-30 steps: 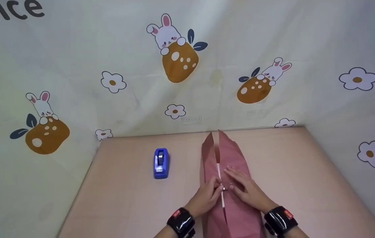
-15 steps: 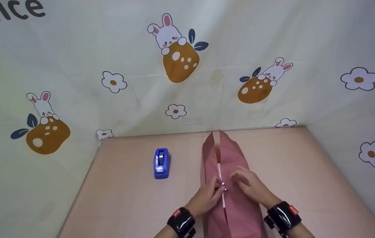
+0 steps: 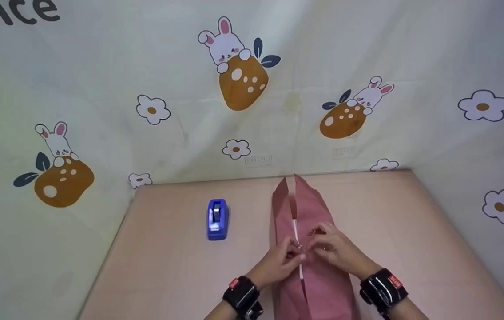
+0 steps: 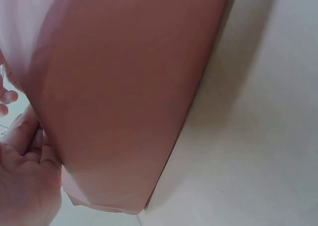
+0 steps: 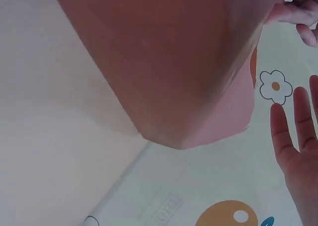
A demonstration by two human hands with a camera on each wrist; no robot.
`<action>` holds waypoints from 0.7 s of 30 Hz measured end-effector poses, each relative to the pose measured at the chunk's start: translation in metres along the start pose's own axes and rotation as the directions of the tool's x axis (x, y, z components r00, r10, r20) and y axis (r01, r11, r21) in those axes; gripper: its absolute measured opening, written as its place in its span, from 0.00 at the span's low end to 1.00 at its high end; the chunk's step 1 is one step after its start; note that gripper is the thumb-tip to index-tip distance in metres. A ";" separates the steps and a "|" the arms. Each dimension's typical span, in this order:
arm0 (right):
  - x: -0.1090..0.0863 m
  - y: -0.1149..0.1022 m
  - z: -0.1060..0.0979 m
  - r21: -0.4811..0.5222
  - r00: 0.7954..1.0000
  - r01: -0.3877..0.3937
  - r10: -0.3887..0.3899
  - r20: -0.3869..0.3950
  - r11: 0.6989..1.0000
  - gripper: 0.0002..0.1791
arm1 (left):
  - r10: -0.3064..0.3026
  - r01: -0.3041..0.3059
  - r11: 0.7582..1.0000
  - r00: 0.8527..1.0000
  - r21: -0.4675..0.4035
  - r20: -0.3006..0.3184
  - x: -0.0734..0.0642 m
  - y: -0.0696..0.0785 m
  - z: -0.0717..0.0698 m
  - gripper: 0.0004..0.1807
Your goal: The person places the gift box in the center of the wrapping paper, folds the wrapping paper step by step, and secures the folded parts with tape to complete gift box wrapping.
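Note:
Pink wrapping paper (image 3: 318, 284) lies in a long folded form, its two edges meeting along a lengthwise gap that shows a white strip (image 3: 295, 229). On the left side of the gap, my left hand (image 3: 280, 262) pinches a small shiny clear piece of tape (image 3: 300, 247). My right hand (image 3: 334, 249) is just across the gap, thumb and index finger drawn close together beside the tape; whether they grip it I cannot tell. Three of its fingers (image 5: 283, 131) extend loosely in the right wrist view. The left wrist view shows my left fingers (image 4: 25, 131) bent at the paper's edge.
A blue tape dispenser (image 3: 217, 220) stands on the pale table (image 3: 167, 258), left of the paper. Behind the table hangs a curtain (image 3: 180, 146) printed with rabbits and flowers. The paper's far end reaches near the table's back edge.
My right hand, first lying flat on the paper, has lifted and drawn its fingers together close to the gap. The left hand stays at the gap with only a slight shift.

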State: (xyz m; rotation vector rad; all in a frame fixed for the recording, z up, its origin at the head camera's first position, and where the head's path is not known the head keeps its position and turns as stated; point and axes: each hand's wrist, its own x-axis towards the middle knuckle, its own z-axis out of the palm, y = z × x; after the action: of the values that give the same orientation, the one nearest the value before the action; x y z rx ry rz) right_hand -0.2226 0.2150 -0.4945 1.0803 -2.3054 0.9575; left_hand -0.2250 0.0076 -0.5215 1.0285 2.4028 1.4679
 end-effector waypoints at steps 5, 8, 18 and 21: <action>-0.006 0.005 -0.003 0.028 1.000 -0.009 0.009 0.000 1.000 0.13 | -0.007 0.007 1.000 1.000 -0.012 0.009 0.000 -0.001 0.001 0.15; -0.009 0.010 -0.003 0.118 1.000 0.009 -0.007 -0.020 0.993 0.11 | -0.033 0.033 0.999 0.999 -0.029 0.009 0.000 -0.002 0.001 0.15; -0.010 0.016 -0.005 0.512 0.857 -0.505 0.475 0.201 0.695 0.11 | -0.063 0.063 0.998 0.998 0.008 -0.020 0.000 -0.002 0.003 0.12; -0.011 0.022 -0.005 0.580 0.769 -0.616 0.565 0.299 0.533 0.18 | -0.015 0.018 0.997 0.999 0.073 -0.040 -0.001 -0.002 0.004 0.06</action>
State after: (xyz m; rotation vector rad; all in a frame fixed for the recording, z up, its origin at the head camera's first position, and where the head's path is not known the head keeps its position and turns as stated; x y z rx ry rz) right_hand -0.2324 0.2343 -0.5072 0.4872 -2.4985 2.1608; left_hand -0.2232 0.0089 -0.5259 1.0011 2.5036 1.4180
